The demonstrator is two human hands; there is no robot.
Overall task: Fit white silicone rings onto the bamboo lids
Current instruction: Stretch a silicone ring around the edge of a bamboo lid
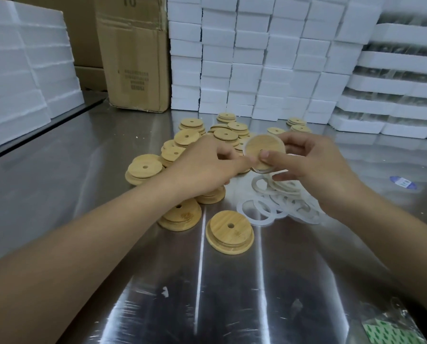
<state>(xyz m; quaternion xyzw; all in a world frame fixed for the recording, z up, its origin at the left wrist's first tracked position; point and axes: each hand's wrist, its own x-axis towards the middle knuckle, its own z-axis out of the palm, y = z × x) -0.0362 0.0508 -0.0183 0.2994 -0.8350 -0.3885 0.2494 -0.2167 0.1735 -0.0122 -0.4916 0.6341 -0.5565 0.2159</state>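
Head | left hand [202, 166], right hand [314, 170] pinch lid [260, 144] | ring pile [264, 209], lid stacks [145, 168] beneath | foam blocks [257, 58] behind

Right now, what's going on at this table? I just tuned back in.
A person holds one bamboo lid above the steel table with both hands. The right hand grips it, thumb on its face. The left hand pinches at its lower left edge, where a white silicone ring shows around the rim, apparently partway fitted. The loose rings lie piled below the right hand, and the other lids sit stacked around the left hand.
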